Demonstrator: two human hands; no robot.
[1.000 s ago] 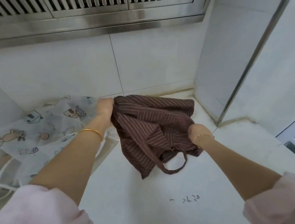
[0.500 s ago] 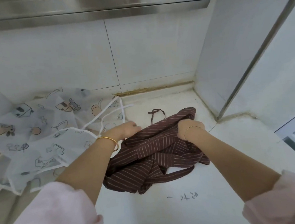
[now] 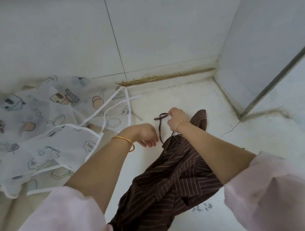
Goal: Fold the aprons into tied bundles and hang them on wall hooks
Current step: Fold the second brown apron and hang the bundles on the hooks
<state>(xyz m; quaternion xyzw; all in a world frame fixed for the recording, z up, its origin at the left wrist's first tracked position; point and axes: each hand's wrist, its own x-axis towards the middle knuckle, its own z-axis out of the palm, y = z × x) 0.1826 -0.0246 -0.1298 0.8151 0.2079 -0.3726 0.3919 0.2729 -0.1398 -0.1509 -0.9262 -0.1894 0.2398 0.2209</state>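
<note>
A brown striped apron (image 3: pixel 175 182) lies crumpled on the white counter (image 3: pixel 200 102), running from the near edge toward the back. Its thin brown tie string (image 3: pixel 160 125) curls on the counter beyond it. My right hand (image 3: pixel 177 120) pinches the looped end of that string with fingertips. My left hand (image 3: pixel 145 135) hovers just left of the string, fingers loosely curled, holding nothing. A translucent white apron with cartoon prints (image 3: pixel 42 127) lies spread at the left, its white straps (image 3: pixel 113 106) trailing toward the middle.
White tiled wall (image 3: pixel 144 37) rises behind the counter, with a grimy seam (image 3: pixel 167 77) along its base. A white panel with a metal edge (image 3: pixel 275 75) closes the right side. Faint scribbled marks (image 3: pixel 203 207) sit on the counter near the front.
Both hands let go of the brown apron's cloth. The apron now lies nearer me. My right hand moved to the tie string and pinched it; my left hand came free.
</note>
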